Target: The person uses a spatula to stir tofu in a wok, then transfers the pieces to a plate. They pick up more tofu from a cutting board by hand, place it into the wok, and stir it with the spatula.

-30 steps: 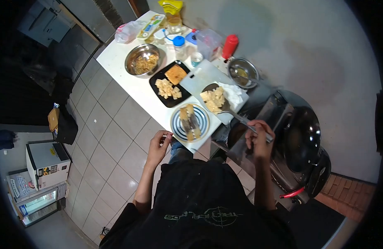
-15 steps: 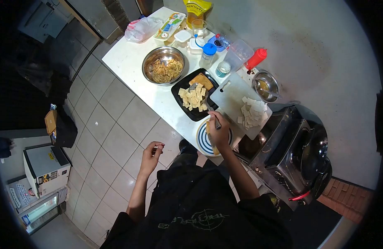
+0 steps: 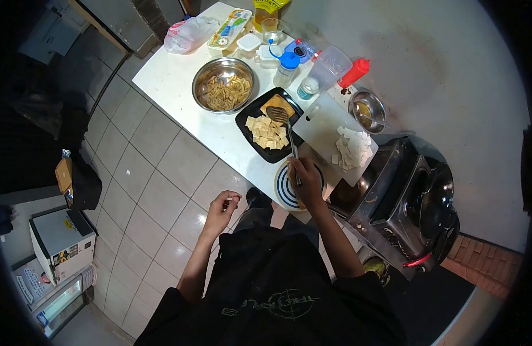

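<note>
My right hand (image 3: 305,180) grips the handle of a slotted spoon (image 3: 278,114), its head over the black square plate (image 3: 246,136). On that plate lie a pile of pale tofu-like squares (image 3: 266,132) and a browned slab (image 3: 276,104), partly behind the spoon. Under my right hand sits a white plate with blue rings (image 3: 285,193), partly hidden. My left hand (image 3: 223,209) hovers off the table's near edge, fingers curled, with nothing visible in it.
A steel bowl of brownish strips (image 3: 225,92) stands on the white table (image 3: 162,78). White pieces (image 3: 353,149) lie on a cutting board (image 3: 326,124). A small steel bowl (image 3: 367,109), red bottle (image 3: 355,72) and blue-lidded bottle (image 3: 286,70) are behind. A stove (image 3: 393,213) stands right.
The spoon's head has lifted off the pale squares and now shows over the browned slab. My left hand has shifted slightly right and its fingers have curled in. The view has shifted a little.
</note>
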The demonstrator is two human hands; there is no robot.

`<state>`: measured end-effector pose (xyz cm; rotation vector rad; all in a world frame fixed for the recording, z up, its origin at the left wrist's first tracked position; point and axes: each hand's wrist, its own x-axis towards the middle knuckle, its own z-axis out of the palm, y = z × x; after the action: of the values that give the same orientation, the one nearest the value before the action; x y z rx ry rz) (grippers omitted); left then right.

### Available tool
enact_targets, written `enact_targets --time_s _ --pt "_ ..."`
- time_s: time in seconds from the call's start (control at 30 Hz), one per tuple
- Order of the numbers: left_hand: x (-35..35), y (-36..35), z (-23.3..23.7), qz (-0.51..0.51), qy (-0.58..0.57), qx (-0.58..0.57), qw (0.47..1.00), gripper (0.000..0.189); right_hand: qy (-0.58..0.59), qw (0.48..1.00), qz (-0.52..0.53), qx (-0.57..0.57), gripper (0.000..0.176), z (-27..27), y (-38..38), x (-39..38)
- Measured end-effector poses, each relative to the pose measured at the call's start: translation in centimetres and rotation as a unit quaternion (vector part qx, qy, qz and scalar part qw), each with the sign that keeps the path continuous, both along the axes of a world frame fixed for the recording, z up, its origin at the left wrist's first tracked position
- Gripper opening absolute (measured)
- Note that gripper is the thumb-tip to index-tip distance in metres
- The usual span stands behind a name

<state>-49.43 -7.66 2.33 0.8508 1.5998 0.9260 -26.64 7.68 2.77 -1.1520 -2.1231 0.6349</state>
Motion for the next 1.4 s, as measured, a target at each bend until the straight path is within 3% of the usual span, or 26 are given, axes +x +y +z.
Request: enact_targets --time_s 0.2,0.27,0.33,0.4,0.47,0.63,0.8,0.87,0.93,1.0,1.03,1.13,1.17,1.3,1.4 --pt "0.0 1.3 -0.3 -0.027 0.024 0.028 0.999 0.015 0.067 0.997 -0.044 0.013 0.021 4.0 -0.8 0.3" --pt "0.0 2.5 -0.1 -0.022 0.065 0.020 0.997 0.014 0.124 0.987 -0.082 0.064 0.016 5.6 -1.0 1.1" --pt "0.4 4.3 0.2 -0.037 0.082 0.047 0.995 0.015 0.151 0.982 -0.107 0.041 0.017 7.3 -1.7 2.9" --pt "1.0 6.4 1.2 -0.062 0.112 0.052 0.990 0.021 0.254 0.947 -0.186 -0.066 0.014 9.1 -2.8 5.3" --pt "2.1 8.7 1.1 -0.083 0.116 0.074 0.987 0.026 0.267 0.930 -0.241 -0.070 0.017 11.9 -3.8 7.4" --pt "8.5 14.8 2.7 -0.169 0.118 0.190 0.960 0.041 0.295 0.891 -0.345 -0.021 0.027 15.8 -6.5 15.3" --pt "17.5 16.3 2.4 -0.220 0.087 0.185 0.954 0.038 0.262 0.843 -0.467 0.044 0.026 20.8 -10.6 26.0" --pt "19.8 15.6 2.3 -0.204 0.071 0.176 0.960 0.033 0.221 0.862 -0.453 0.048 0.027 21.9 -11.8 30.5" --pt "21.1 14.8 0.1 -0.183 0.128 0.167 0.960 0.033 0.205 0.875 -0.437 0.017 0.020 22.2 -13.1 35.7" --pt "22.0 14.0 -1.3 -0.158 0.155 0.163 0.961 0.036 -0.030 0.933 -0.350 0.072 0.012 21.4 -13.3 40.8" --pt "22.1 13.6 -2.6 -0.147 0.165 0.162 0.962 0.034 -0.072 0.938 -0.334 0.059 0.013 20.9 -13.4 43.0" --pt "24.3 10.9 -2.9 -0.101 0.202 0.129 0.966 0.026 -0.114 0.955 -0.273 0.026 0.017 19.3 -14.0 48.1" --pt "25.9 10.0 -2.9 -0.099 0.217 0.131 0.962 0.025 -0.137 0.955 -0.263 -0.018 0.028 18.3 -14.8 50.1" --pt "31.2 6.8 -3.7 -0.115 0.225 0.147 0.956 0.023 -0.228 0.953 -0.185 -0.069 0.041 16.9 -15.3 54.7" --pt "35.4 5.4 -1.8 -0.122 0.178 0.136 0.967 0.024 -0.219 0.971 -0.095 0.006 0.037 14.9 -14.8 57.2"
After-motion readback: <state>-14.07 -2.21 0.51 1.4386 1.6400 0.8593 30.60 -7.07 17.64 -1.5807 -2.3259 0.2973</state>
